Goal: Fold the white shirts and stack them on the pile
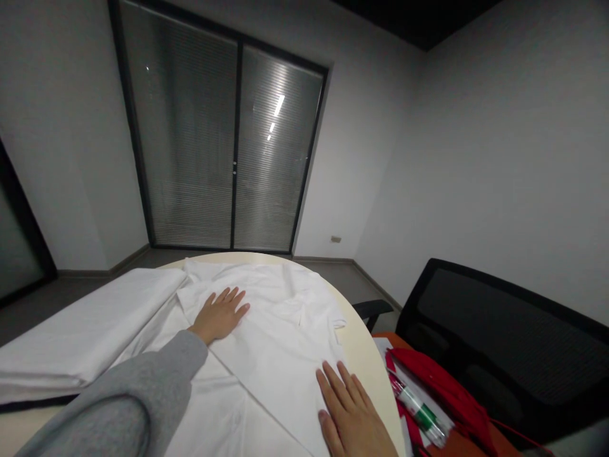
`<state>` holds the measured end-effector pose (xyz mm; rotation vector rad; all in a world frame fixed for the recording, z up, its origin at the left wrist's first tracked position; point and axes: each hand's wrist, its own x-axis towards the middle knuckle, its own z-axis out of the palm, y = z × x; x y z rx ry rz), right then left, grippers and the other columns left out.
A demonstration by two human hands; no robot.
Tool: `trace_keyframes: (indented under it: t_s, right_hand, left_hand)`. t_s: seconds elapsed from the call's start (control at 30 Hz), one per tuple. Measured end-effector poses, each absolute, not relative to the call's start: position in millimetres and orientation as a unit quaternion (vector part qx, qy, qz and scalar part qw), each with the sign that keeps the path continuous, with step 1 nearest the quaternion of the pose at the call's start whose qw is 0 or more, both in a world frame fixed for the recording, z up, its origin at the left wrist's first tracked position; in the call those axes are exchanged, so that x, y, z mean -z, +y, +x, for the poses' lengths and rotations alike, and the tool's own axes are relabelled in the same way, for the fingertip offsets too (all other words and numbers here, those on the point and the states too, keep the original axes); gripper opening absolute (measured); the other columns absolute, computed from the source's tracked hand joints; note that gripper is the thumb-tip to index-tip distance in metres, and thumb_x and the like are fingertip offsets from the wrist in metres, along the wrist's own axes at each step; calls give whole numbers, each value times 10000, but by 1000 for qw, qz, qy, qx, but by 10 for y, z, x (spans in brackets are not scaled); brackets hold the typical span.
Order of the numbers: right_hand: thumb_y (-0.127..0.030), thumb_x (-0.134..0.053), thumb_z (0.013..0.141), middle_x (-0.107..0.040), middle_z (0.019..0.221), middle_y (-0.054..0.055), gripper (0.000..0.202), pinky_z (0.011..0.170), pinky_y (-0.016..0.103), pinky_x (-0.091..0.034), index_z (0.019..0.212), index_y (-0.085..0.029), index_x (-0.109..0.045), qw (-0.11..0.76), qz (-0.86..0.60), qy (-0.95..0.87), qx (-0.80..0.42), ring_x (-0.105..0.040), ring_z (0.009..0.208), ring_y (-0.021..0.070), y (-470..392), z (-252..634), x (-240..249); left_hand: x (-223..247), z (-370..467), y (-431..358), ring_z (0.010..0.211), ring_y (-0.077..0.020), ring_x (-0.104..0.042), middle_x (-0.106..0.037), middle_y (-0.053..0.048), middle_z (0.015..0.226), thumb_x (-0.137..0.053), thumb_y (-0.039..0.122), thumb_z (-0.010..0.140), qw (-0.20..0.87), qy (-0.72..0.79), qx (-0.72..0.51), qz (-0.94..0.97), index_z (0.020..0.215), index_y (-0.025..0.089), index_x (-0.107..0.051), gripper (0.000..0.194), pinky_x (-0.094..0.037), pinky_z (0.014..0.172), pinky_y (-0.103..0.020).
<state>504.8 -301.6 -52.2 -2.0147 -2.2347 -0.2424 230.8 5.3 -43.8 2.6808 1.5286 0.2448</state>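
A white short-sleeved shirt [280, 343] lies spread over the round table, with a few creases near its far end. My left hand [221, 315] rests flat on the shirt's left part, fingers spread. On its near right edge lies my right hand [349, 406], palm down with the fingers stretched out. Neither hand grips the cloth. Left of my left arm is a thick folded white cloth [95, 324]. More white fabric with a seam [209, 406] shows beneath and beside the shirt near me.
The pale round table [366, 336] curves along the right. Beside it stands a black mesh office chair [499, 336] with an orange seat, holding a red fabric item [442, 387] and a clear plastic bottle with a green label [421, 409]. Glass panels with blinds [190, 146] stand behind.
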Motion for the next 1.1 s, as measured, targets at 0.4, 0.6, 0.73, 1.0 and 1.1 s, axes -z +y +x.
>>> trace_keyframes:
  t_s: [0.4,0.6,0.73,1.0,1.1]
  right_hand:
    - [-340,-486,1003,-248,1717,46,608,1294,532,-269,1595,-209,-444,132,-772,-622,-9,-229,1590,303,-3154,4810,228]
    - [-353,-468,1008,-325,1687,50,585,1290,540,-279,1574,-208,-482,111,-778,-618,-13,-296,1568,307,-3137,4823,239]
    - [-384,-457,1011,-319,1681,27,579,1283,551,-290,1567,-227,-495,84,-777,-623,-18,-293,1566,314,-3101,4857,254]
    - [-430,-449,1012,-331,1664,35,595,1265,580,-313,1567,-221,-494,59,-769,-636,2,-327,1547,333,-3050,4986,412]
    - [-451,-462,1011,-367,1651,50,584,1248,599,-339,1545,-222,-527,76,-760,-646,21,-355,1532,350,-3041,5048,500]
  left_hand:
    - [447,2300,123,1515,-295,-399,-504,-83,1610,-338,473,1057,5,478,-140,867,1449,270,-579,503,-244,1223,-576]
    - [240,2312,55,1256,-258,-604,-717,-110,1269,-312,300,1053,-49,443,-198,873,1117,227,-655,356,-217,1210,-572]
    - [160,2303,51,1161,-274,-620,-749,-101,1121,-311,359,1078,-85,437,-223,867,1091,224,-668,382,-223,1199,-540]
    - [153,2197,138,1364,-368,-452,-489,-165,1590,-287,347,1076,-117,562,-245,782,1449,185,-559,490,-379,1058,-565]
    - [173,2106,212,1298,-368,-507,-512,-222,1549,-293,182,1019,-109,609,-217,755,1562,99,-428,565,-457,957,-499]
